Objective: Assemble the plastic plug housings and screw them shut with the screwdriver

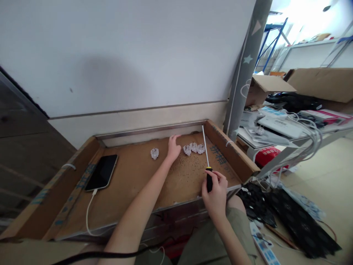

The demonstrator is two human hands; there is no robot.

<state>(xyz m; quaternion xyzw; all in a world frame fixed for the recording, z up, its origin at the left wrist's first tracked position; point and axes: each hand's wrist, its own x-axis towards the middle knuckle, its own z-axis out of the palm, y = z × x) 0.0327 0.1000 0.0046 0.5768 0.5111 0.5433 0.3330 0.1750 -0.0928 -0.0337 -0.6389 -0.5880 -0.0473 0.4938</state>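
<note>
My right hand (pixel 216 187) grips a screwdriver (pixel 209 178) by its black handle, below a yellow ring. The long thin shaft points away from me toward the back right corner of the cardboard tray (pixel 132 184). Over the middle of the tray is my left hand (pixel 173 149), thumb and fingers apart, with nothing visible between them. Just right of it sit three clear plastic plug parts (pixel 193 148) with metal pins, close together. Another clear plug part (pixel 154 153) lies apart on the left. Many tiny dark bits, perhaps screws (pixel 187 167), are scattered between my hands.
A phone (pixel 102 173) lies at the tray's left with a white cable (pixel 87 213) plugged in. Raised cardboard sides (pixel 231 151) edge the tray, and a pale wall stands behind. On the right, a cluttered table (pixel 289 136) holds boxes and cables; a power strip (pixel 261 241) lies on the floor.
</note>
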